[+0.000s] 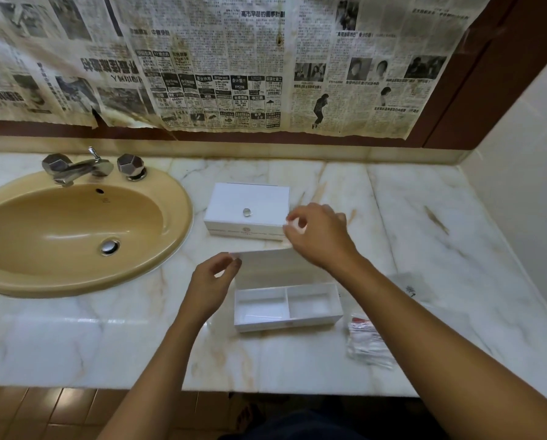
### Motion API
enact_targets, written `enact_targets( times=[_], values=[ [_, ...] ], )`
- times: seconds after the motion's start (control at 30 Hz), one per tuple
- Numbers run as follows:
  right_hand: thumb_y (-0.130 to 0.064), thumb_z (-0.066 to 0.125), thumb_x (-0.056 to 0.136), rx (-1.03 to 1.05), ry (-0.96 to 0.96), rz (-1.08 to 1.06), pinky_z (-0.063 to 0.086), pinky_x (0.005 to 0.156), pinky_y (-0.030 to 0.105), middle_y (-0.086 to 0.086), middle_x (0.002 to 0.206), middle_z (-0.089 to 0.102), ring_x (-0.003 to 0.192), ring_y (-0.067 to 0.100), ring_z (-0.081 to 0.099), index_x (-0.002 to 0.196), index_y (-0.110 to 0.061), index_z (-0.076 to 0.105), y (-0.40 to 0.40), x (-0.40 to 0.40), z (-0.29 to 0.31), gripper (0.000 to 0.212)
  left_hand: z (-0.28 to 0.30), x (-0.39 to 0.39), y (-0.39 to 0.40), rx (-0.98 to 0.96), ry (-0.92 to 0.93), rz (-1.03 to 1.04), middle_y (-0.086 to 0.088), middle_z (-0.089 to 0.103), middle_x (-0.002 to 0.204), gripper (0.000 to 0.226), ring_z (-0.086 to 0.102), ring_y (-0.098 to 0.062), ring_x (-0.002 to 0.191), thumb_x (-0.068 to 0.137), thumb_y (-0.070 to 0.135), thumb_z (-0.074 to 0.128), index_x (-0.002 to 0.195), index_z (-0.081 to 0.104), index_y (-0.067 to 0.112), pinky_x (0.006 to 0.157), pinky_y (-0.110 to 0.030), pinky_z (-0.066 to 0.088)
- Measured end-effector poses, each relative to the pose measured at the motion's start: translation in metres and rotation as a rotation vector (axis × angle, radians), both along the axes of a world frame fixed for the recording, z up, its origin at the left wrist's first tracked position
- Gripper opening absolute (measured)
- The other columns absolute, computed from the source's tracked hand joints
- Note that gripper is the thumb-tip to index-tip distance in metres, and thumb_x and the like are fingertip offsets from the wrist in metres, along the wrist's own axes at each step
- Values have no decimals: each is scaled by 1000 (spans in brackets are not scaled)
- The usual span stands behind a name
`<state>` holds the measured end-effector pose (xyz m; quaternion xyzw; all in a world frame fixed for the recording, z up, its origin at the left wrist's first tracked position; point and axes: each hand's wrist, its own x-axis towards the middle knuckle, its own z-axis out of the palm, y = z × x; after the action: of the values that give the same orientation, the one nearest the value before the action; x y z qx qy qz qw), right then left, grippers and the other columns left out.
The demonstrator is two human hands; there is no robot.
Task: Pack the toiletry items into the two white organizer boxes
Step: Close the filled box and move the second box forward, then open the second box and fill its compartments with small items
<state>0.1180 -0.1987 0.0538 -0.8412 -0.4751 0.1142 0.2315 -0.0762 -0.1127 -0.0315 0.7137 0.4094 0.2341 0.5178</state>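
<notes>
Both hands pinch the flat white lid (265, 256) of the near white two-compartment plastic box (287, 308): left hand (213, 282) at 9 o'clock, right hand (318, 236) at 3. Lift it level and keep it away from the closed white box (248, 211) at 12.

My hands (316, 236) hold the lid (265, 262) over the open box (288, 306); closed box (246, 211) behind, sink (75, 230) left, packets (367, 341) right.

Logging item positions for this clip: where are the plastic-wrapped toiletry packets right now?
In the head view, the packets lie on the marble counter at lower right, just right of the open box and under the right forearm.
</notes>
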Motion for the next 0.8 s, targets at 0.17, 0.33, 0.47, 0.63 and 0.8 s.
enact_targets(
  times=[0.17,0.33,0.47,0.63,0.8],
  values=[
    [-24,56,92,289,6,-261,34,88,32,-4,96,57,91,15,54,110,-20,65,-18,23,2,20,-3,11,0,38,-40,75,12,69,79,18,62,2,77,96,27,57,82,67,22,69,-11,43],
    [-14,55,91,267,28,-439,46,93,46,3,100,60,84,18,56,107,-17,66,-45,47,-15,19,-6,27,-3,37,-57,180,6,52,65,32,46,-2,58,97,35,53,76,57,11,56,-11,36],
    [-12,54,91,-105,94,-382,49,89,35,6,108,65,94,26,62,107,-19,67,-59,61,-44,22,-11,38,-11,-10,-136,270,0,50,67,32,44,-2,58,98,37,52,77,56,12,57,-13,37],
    [-10,52,90,-420,115,-224,45,91,30,5,128,57,109,25,58,121,-23,61,-72,70,-80,35,-17,47,-18,-86,-212,416,6,63,79,27,55,-3,71,95,39,56,90,65,14,68,-18,43],
    [-6,53,89,-553,78,-91,43,94,29,1,134,51,117,22,55,129,-23,56,-76,75,-102,43,-10,57,-24,-151,-277,510,8,68,85,17,60,5,74,94,33,59,92,67,18,68,-11,43]
  ],
)
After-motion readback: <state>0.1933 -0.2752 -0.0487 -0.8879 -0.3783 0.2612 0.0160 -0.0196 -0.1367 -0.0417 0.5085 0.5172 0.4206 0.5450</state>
